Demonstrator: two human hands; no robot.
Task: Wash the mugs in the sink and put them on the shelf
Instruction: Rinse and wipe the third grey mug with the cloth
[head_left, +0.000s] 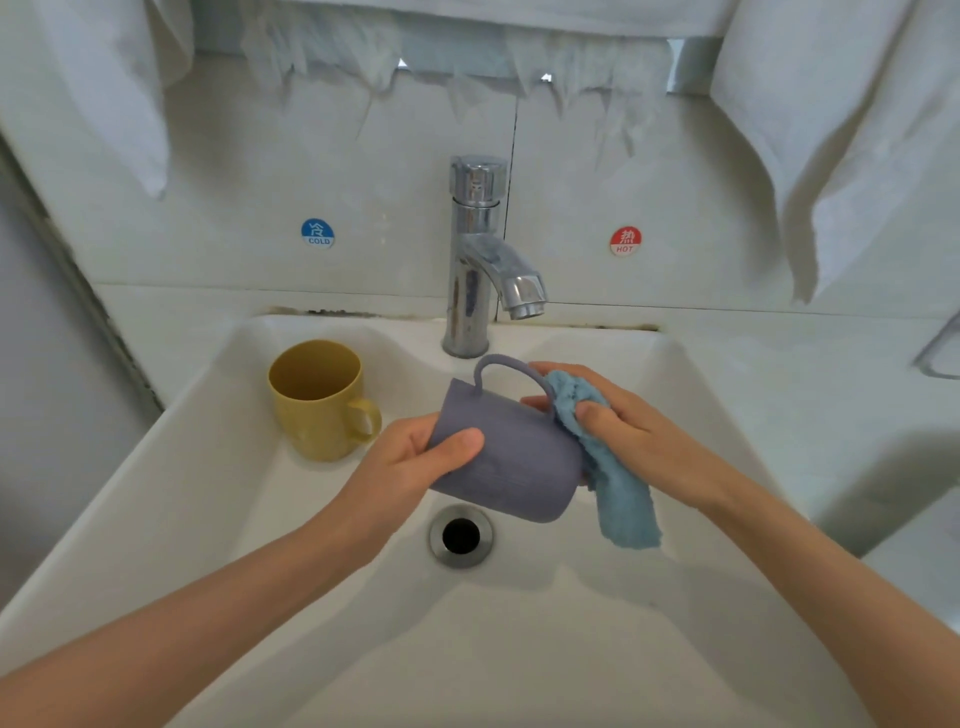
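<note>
A purple-grey mug (514, 462) lies on its side above the drain of the white sink (171, 467), handle up. My left hand (410, 462) grips it at the rim end, thumb across its wall. My right hand (618, 421) holds a light blue cloth (618, 493) and presses it against the mug's side near the handle; the cloth's tail hangs down past the mug's base. A yellow mug (319, 400) stands upright in the basin at the back left, handle to the right.
A chrome tap (480, 260) stands at the back of the sink, with no water running. The drain (461, 535) is open below the mug. Cold and hot stickers sit on the tiled wall. White cloths hang at the upper left and right.
</note>
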